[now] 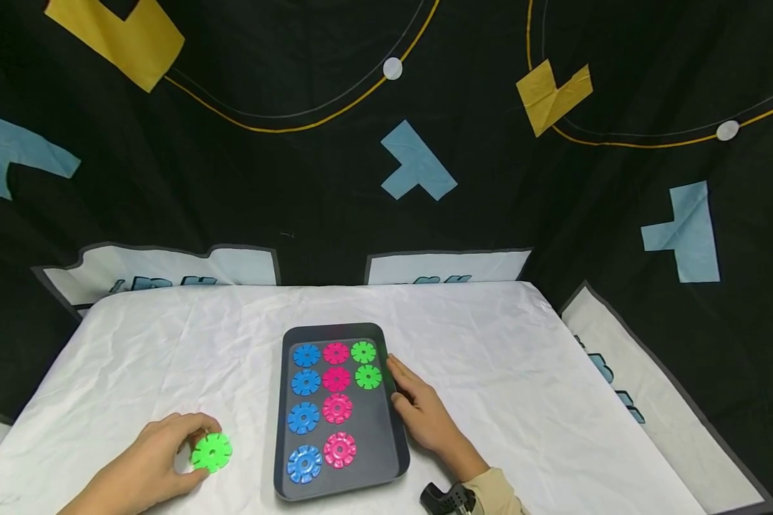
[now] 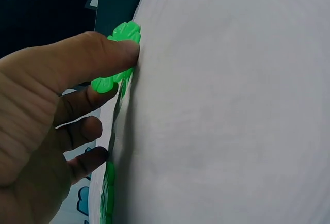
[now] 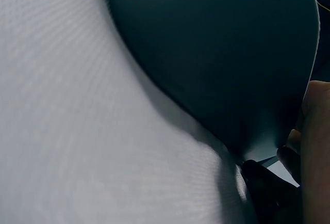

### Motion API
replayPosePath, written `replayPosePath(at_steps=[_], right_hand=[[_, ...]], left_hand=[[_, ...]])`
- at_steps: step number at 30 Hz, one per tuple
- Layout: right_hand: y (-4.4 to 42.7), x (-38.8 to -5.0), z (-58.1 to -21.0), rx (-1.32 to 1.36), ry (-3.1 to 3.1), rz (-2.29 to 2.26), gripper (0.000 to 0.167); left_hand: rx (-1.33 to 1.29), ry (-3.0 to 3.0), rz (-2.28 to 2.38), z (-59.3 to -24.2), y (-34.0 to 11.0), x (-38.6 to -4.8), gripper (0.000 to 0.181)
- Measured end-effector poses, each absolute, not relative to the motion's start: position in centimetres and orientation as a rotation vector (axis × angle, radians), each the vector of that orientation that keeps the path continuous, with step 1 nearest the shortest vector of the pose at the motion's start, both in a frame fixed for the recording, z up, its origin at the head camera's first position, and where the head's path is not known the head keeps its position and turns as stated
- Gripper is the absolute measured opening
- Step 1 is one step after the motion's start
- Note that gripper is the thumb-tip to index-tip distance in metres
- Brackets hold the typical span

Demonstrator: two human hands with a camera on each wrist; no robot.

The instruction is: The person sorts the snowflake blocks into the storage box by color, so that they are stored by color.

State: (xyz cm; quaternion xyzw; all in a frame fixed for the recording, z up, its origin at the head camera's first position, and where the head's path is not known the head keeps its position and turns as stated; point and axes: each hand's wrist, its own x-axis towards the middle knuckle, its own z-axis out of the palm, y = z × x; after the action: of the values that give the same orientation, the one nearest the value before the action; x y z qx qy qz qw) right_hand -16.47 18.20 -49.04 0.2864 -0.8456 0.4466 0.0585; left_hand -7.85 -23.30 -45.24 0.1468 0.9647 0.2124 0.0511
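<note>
In the head view my left hand (image 1: 157,461) pinches a bright green notched disc (image 1: 212,452) between thumb and fingers, left of the tray. The left wrist view shows the thumb on this green disc (image 2: 126,30), and another green disc (image 2: 107,195) on the white cloth below the fingers. My right hand (image 1: 428,415) touches the right side of a dark grey tray (image 1: 386,443), fingers along its outer wall. Inside the tray lie a column of blue discs (image 1: 304,418), a column of pink discs (image 1: 338,408) and two green discs (image 1: 368,377) at the upper right.
A wrinkled white cloth (image 1: 522,400) covers the table. Behind it hangs a black curtain (image 1: 322,193) with blue and yellow patches. A black wrist device (image 1: 447,498) sits by the right sleeve (image 1: 497,493).
</note>
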Motion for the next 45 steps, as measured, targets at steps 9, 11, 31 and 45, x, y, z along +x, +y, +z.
replayPosePath(at_steps=[9, 11, 31, 45], right_hand=[[18.2, -16.4, -48.9, 0.848, -2.591, 1.357, 0.056], [18.2, -16.4, -48.9, 0.847, -2.593, 1.359, 0.056], [18.2, -16.4, -48.9, 0.866, -2.582, 1.34, 0.056], [18.2, -16.5, -49.0, 0.847, -2.592, 1.356, 0.056]], left_hand=[[0.323, 2.878, 0.532, -45.0, -22.8, -7.9, 0.058], [0.3, 2.856, 0.539, -44.9, -22.7, -7.9, 0.063], [0.455, 2.927, 0.736, -44.1, -21.8, -8.3, 0.061], [0.597, 3.16, 0.901, -42.0, -18.7, -9.8, 0.057]])
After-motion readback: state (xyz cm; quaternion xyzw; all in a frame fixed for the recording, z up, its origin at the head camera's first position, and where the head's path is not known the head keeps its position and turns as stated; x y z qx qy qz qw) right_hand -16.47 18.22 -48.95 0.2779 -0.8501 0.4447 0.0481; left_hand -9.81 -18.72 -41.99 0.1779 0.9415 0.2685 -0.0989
